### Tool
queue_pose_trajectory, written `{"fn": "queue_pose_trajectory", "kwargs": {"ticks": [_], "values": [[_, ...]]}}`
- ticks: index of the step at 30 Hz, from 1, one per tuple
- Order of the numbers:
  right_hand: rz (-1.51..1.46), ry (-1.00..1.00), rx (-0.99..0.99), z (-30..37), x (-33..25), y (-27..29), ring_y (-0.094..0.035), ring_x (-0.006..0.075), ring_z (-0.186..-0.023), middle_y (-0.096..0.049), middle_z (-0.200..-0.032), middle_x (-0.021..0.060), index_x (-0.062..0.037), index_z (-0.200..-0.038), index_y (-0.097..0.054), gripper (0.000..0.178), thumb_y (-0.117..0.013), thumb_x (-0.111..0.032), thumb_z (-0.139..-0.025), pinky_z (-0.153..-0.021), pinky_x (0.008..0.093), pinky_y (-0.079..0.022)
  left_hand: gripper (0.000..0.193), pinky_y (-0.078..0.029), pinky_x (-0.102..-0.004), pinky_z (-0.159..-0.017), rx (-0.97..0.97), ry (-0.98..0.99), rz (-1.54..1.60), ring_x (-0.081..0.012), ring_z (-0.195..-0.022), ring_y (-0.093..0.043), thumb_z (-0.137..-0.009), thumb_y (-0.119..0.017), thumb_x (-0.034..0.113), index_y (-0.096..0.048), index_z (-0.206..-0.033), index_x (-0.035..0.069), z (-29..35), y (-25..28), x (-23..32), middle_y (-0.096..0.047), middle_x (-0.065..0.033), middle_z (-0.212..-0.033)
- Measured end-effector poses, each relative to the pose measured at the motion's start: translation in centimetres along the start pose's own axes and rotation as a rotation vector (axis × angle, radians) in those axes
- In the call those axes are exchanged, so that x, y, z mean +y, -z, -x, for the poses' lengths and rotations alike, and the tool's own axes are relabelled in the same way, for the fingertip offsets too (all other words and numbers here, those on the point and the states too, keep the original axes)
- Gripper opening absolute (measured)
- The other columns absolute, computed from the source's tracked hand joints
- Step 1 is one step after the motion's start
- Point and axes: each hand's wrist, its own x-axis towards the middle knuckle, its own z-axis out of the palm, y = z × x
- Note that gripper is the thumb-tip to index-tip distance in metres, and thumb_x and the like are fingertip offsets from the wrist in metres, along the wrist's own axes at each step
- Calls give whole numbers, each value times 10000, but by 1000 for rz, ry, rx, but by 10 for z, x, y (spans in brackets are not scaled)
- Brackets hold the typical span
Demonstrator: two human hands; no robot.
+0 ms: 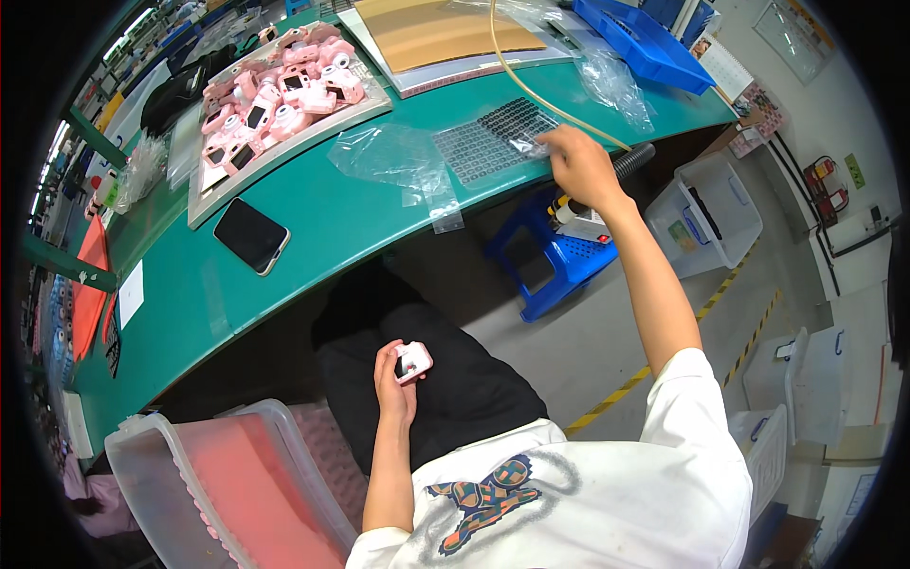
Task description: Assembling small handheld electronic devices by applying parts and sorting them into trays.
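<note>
Above my lap, my left hand is wrapped round a small pink and white toy camera. My right arm reaches out over the green table, and my right hand is at the right edge of a sheet of small dark round stickers. Its thumb and fingers are pinched together; what they hold, if anything, is too small to make out. Left of the sticker sheet lies a crumpled clear plastic bag.
A tray piled with pink toy cameras stands at the far left. Nearer lies a black phone. Cardboard and a blue tray are farther back. A yellowish hose crosses the table; a blue stool stands below. Plastic bins are beside me.
</note>
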Motion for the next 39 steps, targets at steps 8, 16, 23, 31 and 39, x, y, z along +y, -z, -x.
{"fn": "queue_pose_trajectory", "kwargs": {"ticks": [8,16,23,31,39], "values": [[-681,-493,437,-45,20,-4,-560,183,-836,-618,-967,84,-21,-1142,-617,277,-537,13,-879,-716,292,-455,306,-480,-280,-673,-12,13,72,-201,-892,-610,-1028,-502,264,-564,-1243,57,-2,1,-4,-606,-122,-1089],[-743,-407,351,-50,13,17,-571,161,-843,-618,-952,66,-9,-1138,-612,239,-625,-50,-903,-766,285,-477,302,-478,-284,-668,-8,13,95,-204,-889,-610,-1027,-502,265,-565,-1243,63,-3,1,-5,-606,-122,-1088],[-1206,-311,405,-58,-2,41,-588,160,-924,-632,-1021,76,-13,-1136,-612,228,-666,-105,-934,-899,330,-498,294,-493,-293,-696,-25,15,100,-223,-909,-619,-1018,-505,247,-563,-1237,59,-3,4,-5,-614,-138,-1110],[-1517,-126,182,-14,-102,52,-618,173,-960,-668,-1093,93,-71,-1061,-582,127,-630,-53,-945,-898,319,-482,284,-526,-319,-785,-123,-7,269,-268,-962,-637,-983,-530,217,-579,-1193,32,16,-13,28,-639,-180,-1146],[-716,515,547,12,-181,10,-610,220,-896,-680,-1049,97,-117,-948,-550,205,-603,45,-836,-799,326,-489,357,-524,-315,-827,-471,-223,138,-238,-959,-660,-976,-563,240,-604,-1219,-17,49,-55,110,-687,-172,-1122]]}}
